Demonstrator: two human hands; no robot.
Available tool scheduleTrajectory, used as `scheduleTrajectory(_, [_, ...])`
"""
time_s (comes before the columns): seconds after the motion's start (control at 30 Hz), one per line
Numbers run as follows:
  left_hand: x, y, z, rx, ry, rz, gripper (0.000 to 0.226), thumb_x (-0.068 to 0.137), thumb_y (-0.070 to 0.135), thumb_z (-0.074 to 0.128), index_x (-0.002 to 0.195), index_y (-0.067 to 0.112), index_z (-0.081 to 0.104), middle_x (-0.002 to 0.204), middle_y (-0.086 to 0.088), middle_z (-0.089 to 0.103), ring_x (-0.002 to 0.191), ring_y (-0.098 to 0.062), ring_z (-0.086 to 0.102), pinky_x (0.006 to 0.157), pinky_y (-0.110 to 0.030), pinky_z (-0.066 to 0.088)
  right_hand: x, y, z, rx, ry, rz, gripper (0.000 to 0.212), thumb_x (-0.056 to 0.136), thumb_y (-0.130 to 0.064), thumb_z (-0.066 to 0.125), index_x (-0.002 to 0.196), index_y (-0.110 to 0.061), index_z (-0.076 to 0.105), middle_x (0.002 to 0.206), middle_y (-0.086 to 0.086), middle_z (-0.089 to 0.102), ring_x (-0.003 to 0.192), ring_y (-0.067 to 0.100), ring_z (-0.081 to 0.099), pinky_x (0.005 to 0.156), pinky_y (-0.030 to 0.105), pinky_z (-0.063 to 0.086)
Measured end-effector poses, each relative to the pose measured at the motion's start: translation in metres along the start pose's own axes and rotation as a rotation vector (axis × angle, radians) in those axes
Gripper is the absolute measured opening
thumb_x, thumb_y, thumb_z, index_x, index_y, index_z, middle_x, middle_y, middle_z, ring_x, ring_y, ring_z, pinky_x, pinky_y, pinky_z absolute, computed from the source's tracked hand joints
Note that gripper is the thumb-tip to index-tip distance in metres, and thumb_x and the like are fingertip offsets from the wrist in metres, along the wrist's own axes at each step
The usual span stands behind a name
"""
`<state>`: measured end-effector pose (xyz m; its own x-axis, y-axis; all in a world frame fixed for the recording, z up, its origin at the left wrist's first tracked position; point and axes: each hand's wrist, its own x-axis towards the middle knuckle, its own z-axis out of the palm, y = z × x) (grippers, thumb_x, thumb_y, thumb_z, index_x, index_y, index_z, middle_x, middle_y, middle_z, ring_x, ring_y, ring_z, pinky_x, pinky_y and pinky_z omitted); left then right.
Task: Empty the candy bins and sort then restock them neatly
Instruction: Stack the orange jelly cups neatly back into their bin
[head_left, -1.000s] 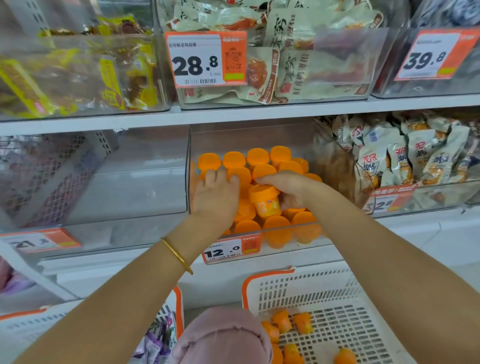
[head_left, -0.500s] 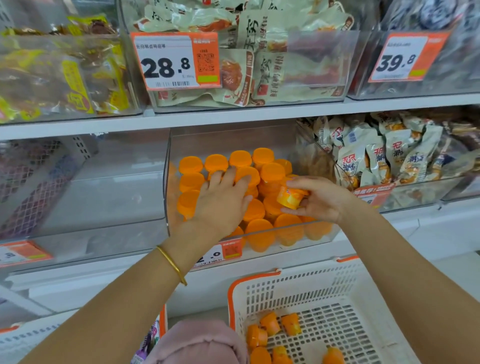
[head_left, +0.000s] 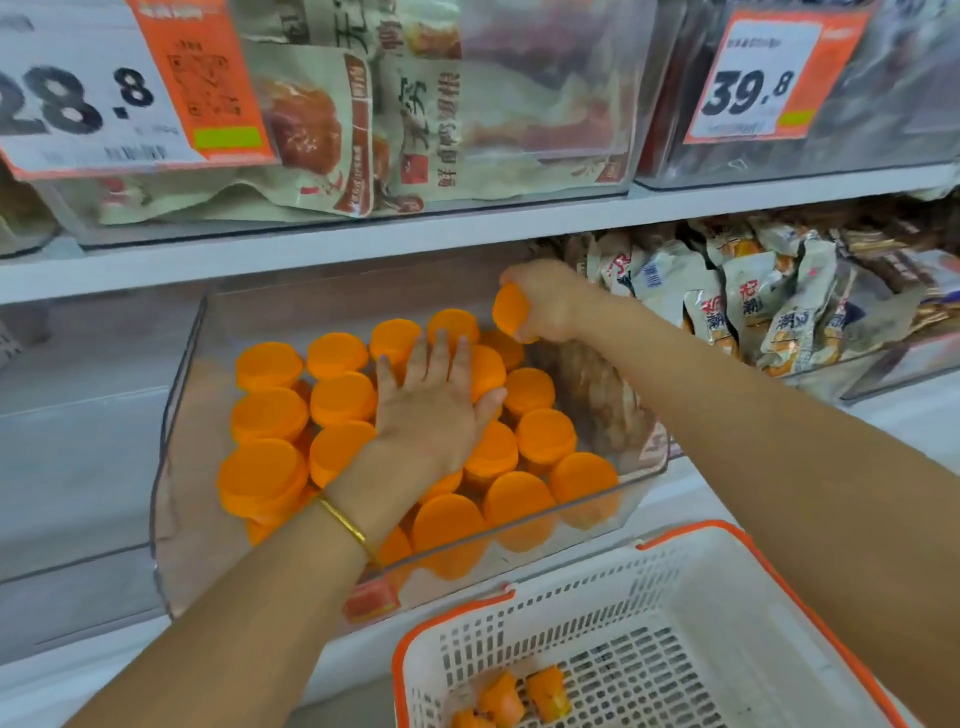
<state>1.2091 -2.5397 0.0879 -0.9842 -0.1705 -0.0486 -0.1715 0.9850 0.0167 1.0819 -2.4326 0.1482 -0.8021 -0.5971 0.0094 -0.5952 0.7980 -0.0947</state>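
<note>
And the right hand (head_left: 550, 301) has travelled. A second ago it held its orange cup (head_left: 511, 314) low over the middle of the clear bin (head_left: 174, 415); now that cup is up at the back right corner, the grip wrapped round it, lid facing us. It's not set down yet, hovering just above the last row.

The left hand (head_left: 436, 410) has slid in towards the centre and lies flat across the packed cups (head_left: 270, 415), fingers straight, grip released, grasping nothing, apparently steadying the stack. There's a gold bangle (head_left: 345, 525) on that wrist.

The bin looks nearly full of neat lid-up rows, so restocking is well along. Down in the white basket (head_left: 727, 587) only a few loose cups (head_left: 519, 696) show, so few trips seem to remain.
</note>
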Motion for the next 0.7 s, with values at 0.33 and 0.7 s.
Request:
scheduleTrajectory(0.33, [0.005, -0.003, 0.006, 0.027, -0.009, -0.018, 0.068, 0.097, 0.056, 0.01, 0.151, 0.019, -0.007, 0.16, 0.0, -0.012, 0.146, -0.02, -0.013, 0.116, -0.053, -0.004, 0.037, 0.001, 0.03, 0.018, -0.163, 0.029, 0.045, 0.094, -0.018, 0.055, 0.134, 0.0, 0.044, 0.137, 0.019, 0.047, 0.123, 0.031, 0.048, 0.097, 0.032, 0.042])
scheduleTrajectory(0.7, [-0.057, 0.017, -0.015, -0.214, 0.449, 0.205, 0.064, 0.092, 0.05, 0.019, 0.143, 0.017, 0.037, 0.149, -0.006, 0.037, 0.134, -0.028, 0.034, 0.104, -0.047, 0.029, -0.146, 0.009, -0.012, 0.925, 0.126, 0.022, 0.044, 0.093, 0.002, 0.052, 0.135, -0.01, 0.047, 0.122, 0.005, 0.057, 0.108, 0.018, 0.059, 0.08, 0.018, 0.053])
